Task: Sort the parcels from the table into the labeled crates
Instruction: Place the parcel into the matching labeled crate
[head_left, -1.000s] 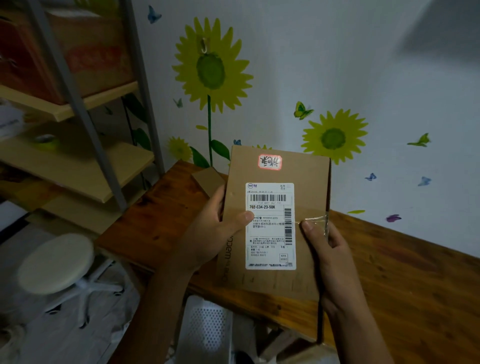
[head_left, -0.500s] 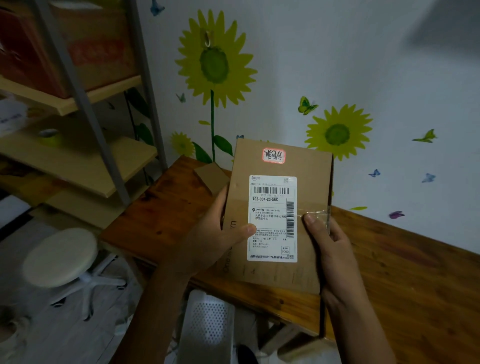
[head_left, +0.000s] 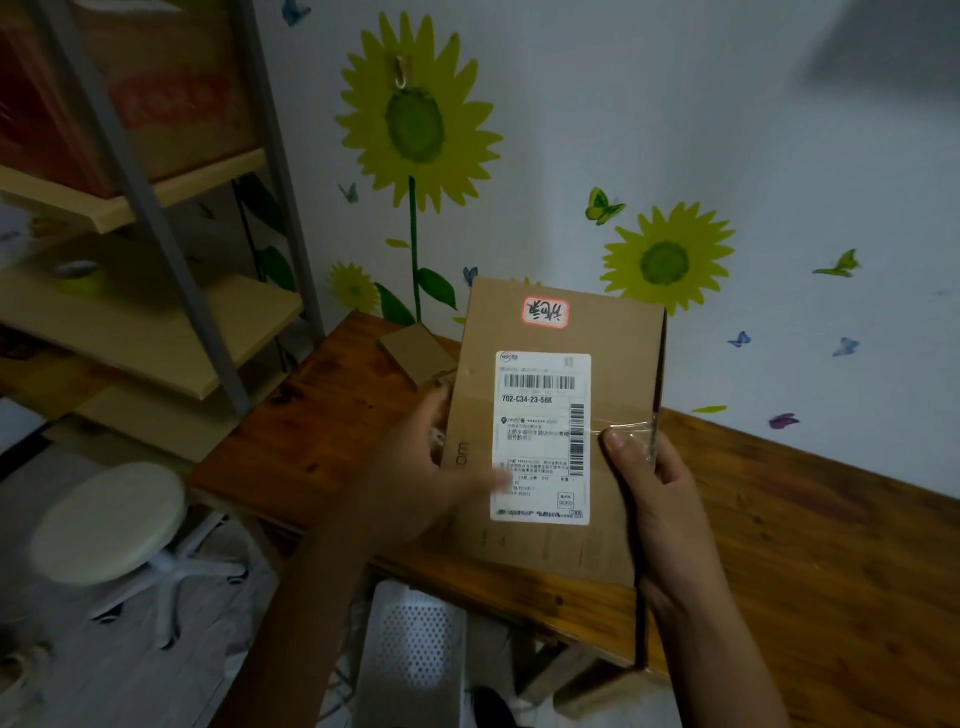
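I hold a flat brown cardboard parcel (head_left: 618, 374) upright above the wooden table (head_left: 810, 545), its face toward me. A white shipping label with barcodes covers its middle, and a small red-edged sticker with handwriting sits near the top. My left hand (head_left: 415, 478) grips the parcel's left edge, thumb across the lower label. My right hand (head_left: 660, 493) grips the right edge, thumb on a strip of clear tape. A second, smaller cardboard parcel (head_left: 415, 353) lies on the table behind, partly hidden by the held one.
A metal-framed shelf unit (head_left: 156, 312) with wooden boards stands at the left, a cardboard box on its top board. A white round stool (head_left: 109, 519) stands on the floor below. A white perforated object (head_left: 415, 654) sits under the table's near edge. The wall behind carries sunflower stickers.
The parcel has stayed in both hands and shifted slightly up and right. My left thumb has slid lower across the label.
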